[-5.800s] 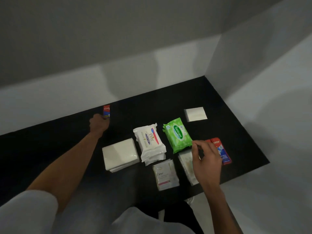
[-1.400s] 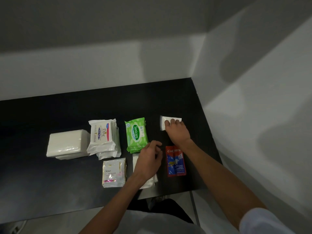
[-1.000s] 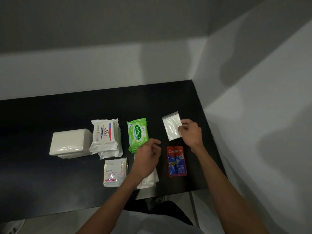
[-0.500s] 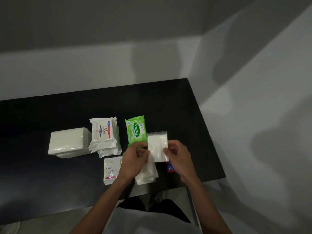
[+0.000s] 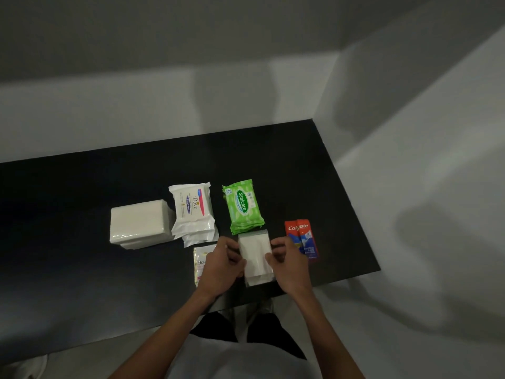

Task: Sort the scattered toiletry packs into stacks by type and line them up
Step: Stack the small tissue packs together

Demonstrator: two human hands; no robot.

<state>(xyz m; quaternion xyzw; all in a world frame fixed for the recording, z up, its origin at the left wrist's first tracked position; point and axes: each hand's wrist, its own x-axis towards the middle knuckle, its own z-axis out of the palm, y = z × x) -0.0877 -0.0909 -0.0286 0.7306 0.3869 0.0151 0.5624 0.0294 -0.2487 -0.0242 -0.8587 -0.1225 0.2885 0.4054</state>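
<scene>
**While Two Hands Hold One Small White Pack**

Where the picture ends at the bottom, both arms are cut off. The left hand (image 5: 218, 265) and the right hand (image 5: 289, 266) have curled fingers, and each pinches one side of the small white pack (image 5: 255, 251). This pack sits over a little pile of white packs (image 5: 258, 280) near the front edge of the table. Only the pile's bottom edges peek out, so I cannot tell if the pack touches it.

The left hand hides half of the Dove sachets (image 5: 199, 262). The right hand covers one corner of the red Colgate sachets (image 5: 302, 233), and their small words are too blurry to read.

Just behind the held pack lies a stack of green Sanicare packs (image 5: 243, 206). To its left is a stack of white Dove wipes (image 5: 192, 212), and touching that is a big white tissue stack (image 5: 139, 222).

The black table (image 5: 82, 203) is dim and fits into a corner. Gray and white walls (image 5: 136, 105) stand behind it and to the right, with soft shadows on them.
</scene>
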